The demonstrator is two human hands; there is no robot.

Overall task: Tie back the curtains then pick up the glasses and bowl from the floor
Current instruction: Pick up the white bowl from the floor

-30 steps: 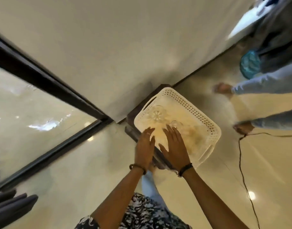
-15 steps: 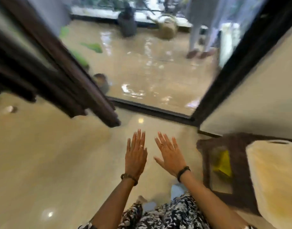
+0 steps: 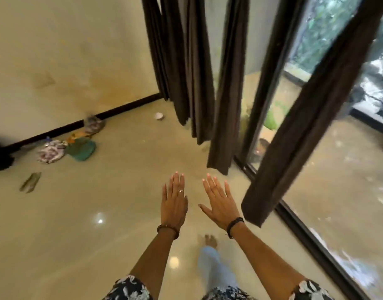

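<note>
A glossy cream stone floor (image 3: 82, 234) fills most of the view and meets a plain off-white wall (image 3: 67, 50) along a dark skirting strip (image 3: 125, 106) at its far edge. On the right edge of the floor runs a dark-framed glass door (image 3: 270, 87) with greenery blurred beyond it. Long dark brown fabric curtains (image 3: 194, 68) hang loose in separate folds from the far corner along the glass, their hems just above the floor. Against the skirting at the far left edge lies a heap of patterned cloth (image 3: 50, 152) beside a teal plastic container (image 3: 83, 150). A small white bowl (image 3: 158, 115) sits on the floor near the far corner, close to the curtain hems. The left hand (image 3: 173, 204) and right hand (image 3: 220, 203) are held out flat, fingers straight, holding nothing.
</note>
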